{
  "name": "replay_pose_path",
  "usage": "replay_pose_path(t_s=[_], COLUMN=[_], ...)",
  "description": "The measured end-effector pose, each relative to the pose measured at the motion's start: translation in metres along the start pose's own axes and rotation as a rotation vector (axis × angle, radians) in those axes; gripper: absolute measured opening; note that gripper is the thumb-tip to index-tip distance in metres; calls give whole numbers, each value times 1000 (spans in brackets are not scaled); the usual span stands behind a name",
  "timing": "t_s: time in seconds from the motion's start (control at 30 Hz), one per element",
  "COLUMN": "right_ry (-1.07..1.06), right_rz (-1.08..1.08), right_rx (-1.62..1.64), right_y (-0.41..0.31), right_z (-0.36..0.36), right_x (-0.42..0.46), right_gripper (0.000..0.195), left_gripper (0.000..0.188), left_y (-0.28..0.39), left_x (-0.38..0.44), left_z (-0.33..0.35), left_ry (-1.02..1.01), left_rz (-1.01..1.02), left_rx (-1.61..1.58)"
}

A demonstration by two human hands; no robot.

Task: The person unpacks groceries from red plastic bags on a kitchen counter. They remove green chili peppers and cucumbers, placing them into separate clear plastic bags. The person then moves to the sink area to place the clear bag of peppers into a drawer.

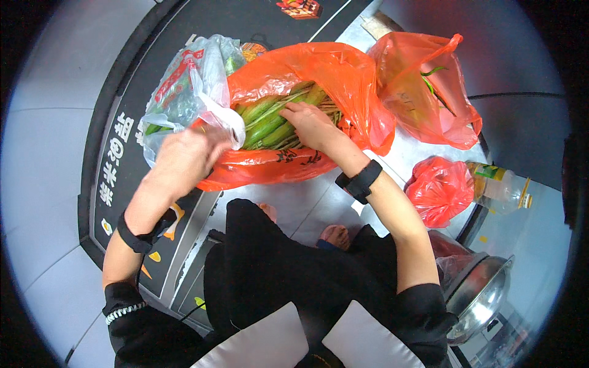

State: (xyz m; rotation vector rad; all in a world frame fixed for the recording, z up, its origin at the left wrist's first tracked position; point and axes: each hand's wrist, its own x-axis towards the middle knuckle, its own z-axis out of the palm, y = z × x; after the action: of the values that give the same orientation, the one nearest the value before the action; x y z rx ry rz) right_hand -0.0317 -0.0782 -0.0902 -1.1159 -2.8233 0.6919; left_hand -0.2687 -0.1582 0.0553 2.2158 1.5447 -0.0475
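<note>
A large orange-red plastic bag (276,166) gapes wide before me, bearing handwriting on its front. Inside lie several long green vegetables, cucumbers or gourds (263,118), with thin brownish-green stalks or beans (330,110) beside them. My right hand (309,122) reaches into the bag, its fingers resting over the long vegetables; whether it grips one cannot be told. At the bag's left rim is my left hand (184,156), blurred, next to a white bag edge (232,126). Its grip is unclear. A clear plastic bag (179,101) with red print and greens inside leans there.
At right stands another red bag (414,101) with green chillies (430,83). Nearer me are a knotted red bag (439,191), a plastic bottle (499,186) lying on its side and a steel basin (481,299). A black printed mat (124,184) spreads at left.
</note>
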Motion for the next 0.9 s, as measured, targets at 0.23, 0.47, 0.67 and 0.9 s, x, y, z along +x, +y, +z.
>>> replay_pose_path(t_s=[0.23,0.47,0.67,0.9], right_ry=[-87,-94,77,370], right_rz=[30,-23,-59,-83], right_rx=[-270,-480,-326,-61], right_y=[-13,-2,4,-18], right_z=[-1,1,-14,-44], right_x=[12,7,-28,-68], right_gripper=[41,27,25,38], left_gripper=[16,22,28,35], left_y=[34,1,-14,-16], left_x=[26,53,50,57], left_z=[1,95,106,125], left_ry=[79,-96,-165,-196], left_rz=[195,-207,-245,-358], left_rx=[-477,32,46,91])
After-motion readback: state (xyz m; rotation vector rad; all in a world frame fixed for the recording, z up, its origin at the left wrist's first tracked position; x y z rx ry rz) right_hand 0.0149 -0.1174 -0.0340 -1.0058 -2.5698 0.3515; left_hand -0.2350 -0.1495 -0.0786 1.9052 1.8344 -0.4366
